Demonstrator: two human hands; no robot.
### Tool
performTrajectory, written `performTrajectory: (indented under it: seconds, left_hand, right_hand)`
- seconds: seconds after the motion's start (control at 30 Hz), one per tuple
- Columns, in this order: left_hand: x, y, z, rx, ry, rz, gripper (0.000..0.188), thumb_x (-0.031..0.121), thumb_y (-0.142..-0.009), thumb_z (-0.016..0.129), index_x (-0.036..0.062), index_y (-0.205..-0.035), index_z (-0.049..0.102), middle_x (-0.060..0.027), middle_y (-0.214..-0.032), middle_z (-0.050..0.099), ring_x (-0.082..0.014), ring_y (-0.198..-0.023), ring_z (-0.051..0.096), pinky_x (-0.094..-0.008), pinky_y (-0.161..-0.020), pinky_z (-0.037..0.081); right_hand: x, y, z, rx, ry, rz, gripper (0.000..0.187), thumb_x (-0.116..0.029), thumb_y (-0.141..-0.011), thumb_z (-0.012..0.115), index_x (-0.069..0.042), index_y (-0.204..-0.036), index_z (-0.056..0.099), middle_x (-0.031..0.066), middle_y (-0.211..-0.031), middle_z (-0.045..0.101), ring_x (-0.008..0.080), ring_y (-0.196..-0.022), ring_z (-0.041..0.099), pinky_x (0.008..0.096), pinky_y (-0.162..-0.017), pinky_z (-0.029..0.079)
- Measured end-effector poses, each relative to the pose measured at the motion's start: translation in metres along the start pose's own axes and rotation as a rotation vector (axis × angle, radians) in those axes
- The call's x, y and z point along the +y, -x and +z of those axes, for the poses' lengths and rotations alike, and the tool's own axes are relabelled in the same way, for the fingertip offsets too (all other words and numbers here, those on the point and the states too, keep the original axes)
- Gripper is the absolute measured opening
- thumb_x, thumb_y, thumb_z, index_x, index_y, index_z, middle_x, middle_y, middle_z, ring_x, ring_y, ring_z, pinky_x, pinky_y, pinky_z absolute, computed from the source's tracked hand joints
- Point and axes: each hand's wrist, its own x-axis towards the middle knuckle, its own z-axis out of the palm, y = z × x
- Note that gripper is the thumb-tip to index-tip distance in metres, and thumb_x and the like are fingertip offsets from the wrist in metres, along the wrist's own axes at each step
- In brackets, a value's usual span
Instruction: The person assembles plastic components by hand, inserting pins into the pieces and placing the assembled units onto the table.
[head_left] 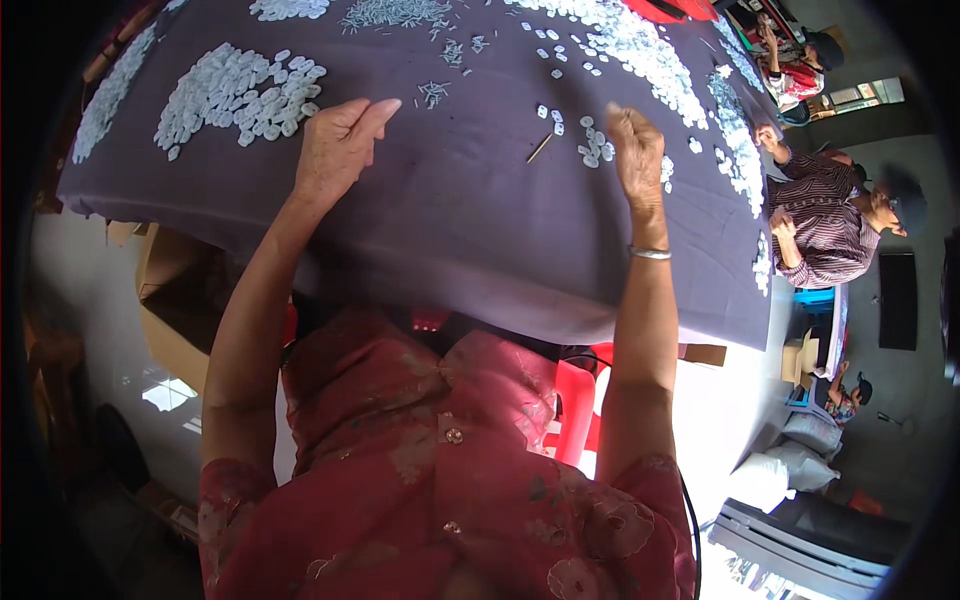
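Observation:
My left hand [340,150] is closed above the dark tablecloth [440,215], its thumb pressed along the curled fingers. What it holds, if anything, is hidden. It is beside a wide pile of small white oval plastic pieces [235,95]. My right hand [637,152], with a bangle on the wrist, is closed too, its fingertips drawn together; I cannot make out anything in them. Just left of it is a small cluster of white pieces [592,150]. A thin brass-coloured stick [539,148] lies between my hands. Small grey pins [433,93] are scattered farther back.
A large heap of white pieces [650,60] spreads over the far right, and a pile of grey pins [395,12] lies at the back. A person in a striped shirt [820,225] sits at the right side. An open cardboard box [165,300] stands below the table's left edge.

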Motion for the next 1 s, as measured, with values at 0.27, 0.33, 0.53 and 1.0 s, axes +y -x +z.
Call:
performTrajectory:
  seconds: [0.27, 0.33, 0.53, 1.0]
  left_hand:
    - [-0.007, 0.0, 0.008, 0.052, 0.049, 0.161, 0.05, 0.039, -0.09, 0.061, 0.0034, -0.057, 0.05, 0.0028, -0.052, 0.04, -0.006, -0.052, 0.035, -0.024, -0.05, 0.032]
    - [-0.006, 0.001, 0.01, 0.058, 0.069, 0.194, 0.049, 0.038, -0.09, 0.061, 0.0032, -0.057, 0.05, 0.0027, -0.052, 0.04, -0.0057, -0.051, 0.036, -0.0239, -0.05, 0.032]
    - [-0.007, 0.003, 0.015, 0.066, 0.084, 0.303, 0.041, 0.029, -0.089, 0.064, 0.0013, -0.06, 0.053, 0.0023, -0.053, 0.043, -0.0036, -0.053, 0.037, -0.0233, -0.049, 0.033]
    - [-0.007, 0.011, 0.033, -0.041, 0.209, 0.45, 0.047, 0.005, -0.078, 0.074, 0.0071, -0.12, 0.053, -0.0012, -0.094, 0.055, -0.0046, -0.08, 0.053, -0.0187, -0.063, 0.046]
  right_hand:
    - [-0.007, 0.008, -0.012, -0.323, 0.539, -0.059, 0.015, -0.011, -0.077, 0.069, 0.001, -0.085, 0.065, 0.0059, -0.082, 0.064, 0.0116, -0.072, 0.06, 0.0259, -0.067, 0.047]
    - [-0.007, 0.004, -0.011, -0.352, 0.555, -0.043, 0.016, -0.011, -0.075, 0.07, 0.001, -0.083, 0.064, 0.0058, -0.078, 0.064, 0.0117, -0.07, 0.059, 0.0264, -0.065, 0.047]
    - [-0.02, -0.006, 0.002, -0.439, 0.486, 0.106, 0.015, -0.012, -0.072, 0.071, 0.0, -0.078, 0.064, 0.0046, -0.063, 0.06, 0.0103, -0.059, 0.055, 0.0269, -0.056, 0.045]
    - [-0.062, 0.024, 0.115, -0.414, -0.487, 0.245, 0.012, -0.005, -0.087, 0.063, -0.004, -0.098, 0.065, -0.0034, -0.081, 0.061, 0.003, -0.066, 0.05, 0.0186, -0.059, 0.04]
